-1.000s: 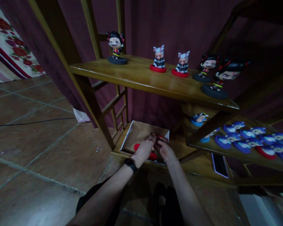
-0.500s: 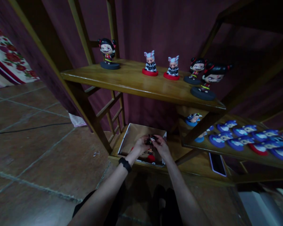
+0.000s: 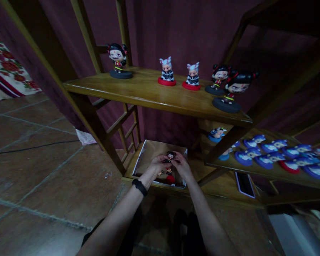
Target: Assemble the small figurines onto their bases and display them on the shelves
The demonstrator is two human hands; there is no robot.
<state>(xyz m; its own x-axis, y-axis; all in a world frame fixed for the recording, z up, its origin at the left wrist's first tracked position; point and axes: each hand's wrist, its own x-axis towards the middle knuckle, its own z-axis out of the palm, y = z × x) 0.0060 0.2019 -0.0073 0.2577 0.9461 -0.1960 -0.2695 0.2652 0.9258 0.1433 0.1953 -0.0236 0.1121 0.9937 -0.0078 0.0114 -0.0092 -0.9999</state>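
Between both hands, over a shallow cardboard box (image 3: 146, 151), is a small black-haired figurine (image 3: 171, 155). My left hand (image 3: 159, 164) closes on its left and lower side. My right hand (image 3: 181, 164) grips it from the right with bent fingers. Its face points up toward me, and its base is hidden by my fingers. Inside the box, below my hands, lie another small figurine (image 3: 169, 171) and a red round piece (image 3: 170, 179). The box rests on the lowest wooden shelf board (image 3: 210, 185).
On the upper shelf (image 3: 138, 89) stand black-haired figurines (image 3: 117, 60) on dark bases and two white-haired figurines (image 3: 166, 71) on red bases. Several blue figurines (image 3: 270, 160) fill the right shelf. A phone (image 3: 244, 184) lies below them. A wooden post (image 3: 226, 140) slants right of the box.
The figurine has turned and risen slightly in my hands, so its face shows more clearly. My view has shifted a little; the shelf figurines stay in place.
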